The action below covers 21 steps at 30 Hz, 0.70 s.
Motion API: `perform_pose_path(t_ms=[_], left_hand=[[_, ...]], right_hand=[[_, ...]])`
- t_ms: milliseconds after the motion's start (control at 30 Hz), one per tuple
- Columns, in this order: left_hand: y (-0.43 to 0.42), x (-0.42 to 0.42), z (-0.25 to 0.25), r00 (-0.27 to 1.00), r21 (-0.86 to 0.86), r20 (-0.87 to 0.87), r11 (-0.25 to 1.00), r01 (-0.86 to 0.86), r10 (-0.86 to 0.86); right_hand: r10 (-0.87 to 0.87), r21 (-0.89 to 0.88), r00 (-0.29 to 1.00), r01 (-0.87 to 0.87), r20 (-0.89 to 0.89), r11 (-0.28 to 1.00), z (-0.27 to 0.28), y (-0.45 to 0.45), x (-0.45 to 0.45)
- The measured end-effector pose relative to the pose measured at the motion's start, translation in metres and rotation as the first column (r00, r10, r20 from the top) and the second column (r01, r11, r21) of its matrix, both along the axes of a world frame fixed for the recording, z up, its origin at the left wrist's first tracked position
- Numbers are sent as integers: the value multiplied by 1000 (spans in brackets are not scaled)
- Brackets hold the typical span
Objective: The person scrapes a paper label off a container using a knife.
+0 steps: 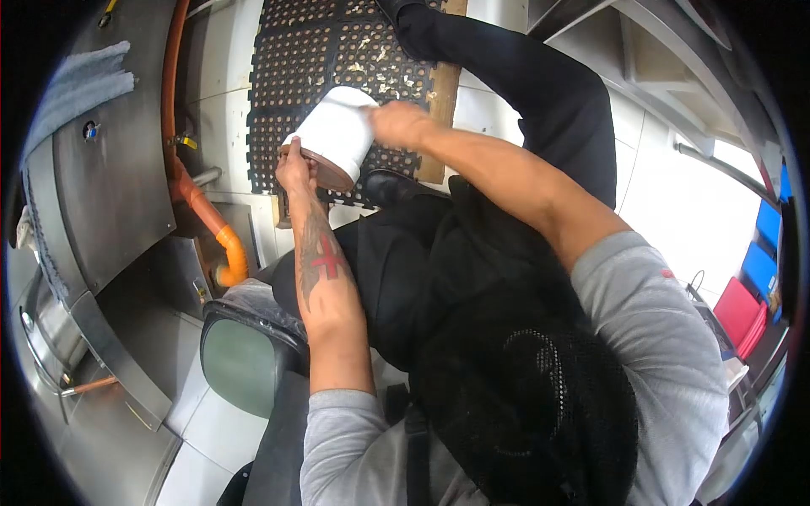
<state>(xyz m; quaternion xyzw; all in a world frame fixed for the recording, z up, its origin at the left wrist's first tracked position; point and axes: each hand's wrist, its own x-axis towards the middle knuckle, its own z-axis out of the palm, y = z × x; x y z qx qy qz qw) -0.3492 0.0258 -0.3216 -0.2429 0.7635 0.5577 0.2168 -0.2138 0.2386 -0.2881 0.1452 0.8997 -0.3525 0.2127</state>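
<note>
A white round container (337,126) with a brown end facing me is tilted over the floor mat, between my lower legs. My left hand (296,169) grips it by its near left edge, the thumb or a finger lying along the brown rim. On the container's right side is my right hand (400,125), with curled fingers that are slightly blurred; whatever they hold, if anything, is hidden. Whether the brown end is the base or an opening I cannot tell.
A perforated black rubber mat (287,59) with pale scraps (388,88) covers the floor ahead. Steel equipment (105,143) and an orange pipe (205,211) stand at left, with a grey cloth (80,84) above. A green-grey chair part (238,363) is near my left elbow. Coloured boards (742,312) stand at right.
</note>
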Motion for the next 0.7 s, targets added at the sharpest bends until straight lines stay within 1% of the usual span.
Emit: perform_pose_path(t_ms=[67,100,167,200,267,300,367,400,433,467,500,533,567,600,633,667,700], left_hand=[[2,1,1,1000,-1,-19,1000,12,-12],[1,3,1,999,-12,-29,1000,29,-29],[3,1,0,999,-22,-27,999,36,-37],[1,2,3,999,-42,-30,998,37,-39],[3,2,2,999,-21,-38,999,34,-35],[3,1,1,999,-8,-34,1000,30,-31],[2,2,1,997,6,-60,999,48,-47],[4,4,6,997,5,-65,999,49,-48],[8,6,11,998,-32,-56,999,18,-19],[11,7,12,999,-66,-44,998,-14,11],[3,0,1,999,-4,-31,1000,11,-11],[4,-2,1,1000,2,-27,1000,-2,2],[4,-2,3,1000,10,-11,1000,-10,11],[2,-1,5,1000,16,4,1000,-18,18],[1,-3,4,999,-25,28,999,-40,41],[5,-3,5,997,-17,20,997,-70,70],[8,1,4,996,-19,-79,999,-37,35]], right_hand=[[-71,38,988,67,139,997,-29,26,-8],[-78,37,987,73,143,997,-14,23,-2],[8,22,999,-9,50,1000,13,10,11],[41,-22,999,-41,0,999,12,-3,12],[56,-13,996,-57,-68,998,12,-18,13],[58,-16,996,-59,-72,998,8,-15,9],[43,20,998,-44,48,999,-3,7,-8],[-46,-9,998,47,53,999,-11,16,-17],[-11,-1,1000,11,25,1000,-19,14,-20],[26,9,1000,-26,0,1000,-12,11,-20],[34,-33,999,-34,-5,999,7,0,-16],[48,-74,999,-49,-12,996,24,-12,-9],[40,-79,997,-45,-66,996,26,-20,-2],[51,-81,997,-56,-62,995,7,-19,-2],[-5,-23,1000,4,-23,1000,-24,-11,-8],[-51,40,999,51,6,998,-41,-3,-12],[-109,-20,989,112,100,994,-23,8,-12]])
